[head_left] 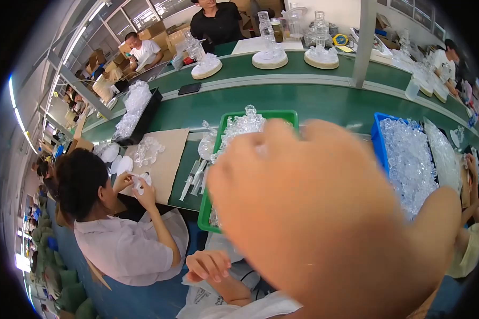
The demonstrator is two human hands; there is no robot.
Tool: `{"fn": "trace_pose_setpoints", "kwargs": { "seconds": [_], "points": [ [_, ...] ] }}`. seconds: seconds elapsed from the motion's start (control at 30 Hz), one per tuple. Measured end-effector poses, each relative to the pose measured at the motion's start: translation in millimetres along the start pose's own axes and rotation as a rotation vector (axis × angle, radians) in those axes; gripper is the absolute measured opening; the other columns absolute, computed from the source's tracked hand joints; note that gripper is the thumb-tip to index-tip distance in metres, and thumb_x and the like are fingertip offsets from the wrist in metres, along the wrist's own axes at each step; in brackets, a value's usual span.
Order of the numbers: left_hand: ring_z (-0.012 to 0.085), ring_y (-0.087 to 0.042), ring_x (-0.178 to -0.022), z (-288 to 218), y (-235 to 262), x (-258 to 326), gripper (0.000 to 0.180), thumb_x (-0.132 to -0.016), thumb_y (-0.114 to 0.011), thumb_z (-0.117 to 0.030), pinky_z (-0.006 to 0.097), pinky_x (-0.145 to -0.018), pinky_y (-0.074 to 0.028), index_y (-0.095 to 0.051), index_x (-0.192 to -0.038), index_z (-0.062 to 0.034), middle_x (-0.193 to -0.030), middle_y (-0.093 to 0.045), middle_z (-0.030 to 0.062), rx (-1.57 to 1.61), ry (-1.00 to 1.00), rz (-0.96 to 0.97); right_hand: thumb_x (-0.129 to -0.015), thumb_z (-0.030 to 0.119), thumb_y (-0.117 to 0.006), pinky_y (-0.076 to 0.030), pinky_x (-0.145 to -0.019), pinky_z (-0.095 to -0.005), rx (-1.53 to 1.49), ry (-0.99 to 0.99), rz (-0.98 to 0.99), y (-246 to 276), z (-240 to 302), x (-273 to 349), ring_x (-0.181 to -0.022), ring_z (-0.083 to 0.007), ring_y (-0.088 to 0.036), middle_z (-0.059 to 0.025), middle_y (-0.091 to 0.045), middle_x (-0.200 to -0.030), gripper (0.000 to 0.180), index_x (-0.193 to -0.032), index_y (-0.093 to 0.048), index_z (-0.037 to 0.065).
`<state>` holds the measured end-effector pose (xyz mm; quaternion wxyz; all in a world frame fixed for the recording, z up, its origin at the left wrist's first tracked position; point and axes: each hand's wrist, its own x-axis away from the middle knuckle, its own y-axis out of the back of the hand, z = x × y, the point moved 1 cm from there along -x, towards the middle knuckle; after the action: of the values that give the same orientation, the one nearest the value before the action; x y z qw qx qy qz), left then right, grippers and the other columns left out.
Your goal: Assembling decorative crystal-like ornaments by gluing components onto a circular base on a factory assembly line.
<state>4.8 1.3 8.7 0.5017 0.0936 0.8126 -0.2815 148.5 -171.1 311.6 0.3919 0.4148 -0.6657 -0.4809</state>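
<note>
Hand [324, 223] blurs over green tray [282, 114], long axis front-to-back.

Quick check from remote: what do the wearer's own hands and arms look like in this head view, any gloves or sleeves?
Both are bare, no gloves, rings or watch visible. The right hand fills the frame, blurred, close to the lens. The left hand is small and lower, its forearm bare. White printed fabric lies below it; whether that is a sleeve is unclear.

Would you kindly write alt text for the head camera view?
A blurred right hand fills the foreground above a green plastic tray of clear plastic parts, while the left hand rests loosely curled below. A seated co-worker in a pale shirt works beside the green conveyor belt.
</note>
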Motion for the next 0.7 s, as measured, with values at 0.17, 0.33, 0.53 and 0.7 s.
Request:
{"fn": "trace_pose_setpoints", "kwargs": {
  "seconds": [0.17,0.33,0.53,0.7],
  "points": [
    [0.0345,-0.063,-0.077,9.0,-25.7,-20.3,0.041,-0.097,-0.046,-0.035,0.047,-0.077,-0.048,-0.061,-0.098,0.0024,-0.084,-0.066,0.0184,-0.021,0.067,-0.006,-0.073,0.016,-0.069,-0.047,-0.074,-0.0373,-0.390,-0.142,-0.459,-65.8,-47.4,57.9,-0.088,-0.0324,-0.060,-0.0122,-0.063,-0.097,0.034,-0.105,-0.062,0.004],
    [0.0340,-0.063,-0.079,57.5,-39.4,-26.3,0.040,-0.093,-0.049,-0.032,0.045,-0.077,-0.048,-0.063,-0.104,0.0035,-0.085,-0.066,0.0190,-0.187,0.264,-0.102,-0.079,0.016,-0.067,-0.036,-0.102,-0.0400,-0.599,-0.482,-0.504,-259.6,-56.5,72.5,-0.125,-0.0382,-0.043,-0.0229,-0.044,-0.136,0.059,-0.133,-0.045,0.003],
    [0.0286,-0.063,-0.087,114.2,-76.2,-51.8,0.033,-0.093,-0.051,-0.024,0.038,-0.080,-0.048,-0.063,-0.106,0.0038,-0.090,-0.066,0.0150,-0.321,0.808,-0.040,-0.081,0.031,-0.066,-0.015,-0.111,-0.0546,-0.598,-0.605,-0.113,-409.6,-12.3,88.1,-0.140,-0.0421,-0.014,-0.0261,-0.015,-0.151,0.083,-0.146,-0.023,0.005],
    [0.0185,-0.062,-0.089,175.2,-90.9,-38.5,0.025,-0.095,-0.051,-0.011,0.030,-0.082,-0.047,-0.058,-0.117,-0.0007,-0.092,-0.066,0.0092,-0.240,0.920,-0.023,-0.077,0.026,-0.068,-0.015,-0.111,-0.0539,-0.453,-0.582,-0.222,-435.4,-7.0,92.1,-0.140,-0.0405,-0.016,-0.0237,-0.017,-0.151,0.080,-0.144,-0.029,0.009]
  ]
}}
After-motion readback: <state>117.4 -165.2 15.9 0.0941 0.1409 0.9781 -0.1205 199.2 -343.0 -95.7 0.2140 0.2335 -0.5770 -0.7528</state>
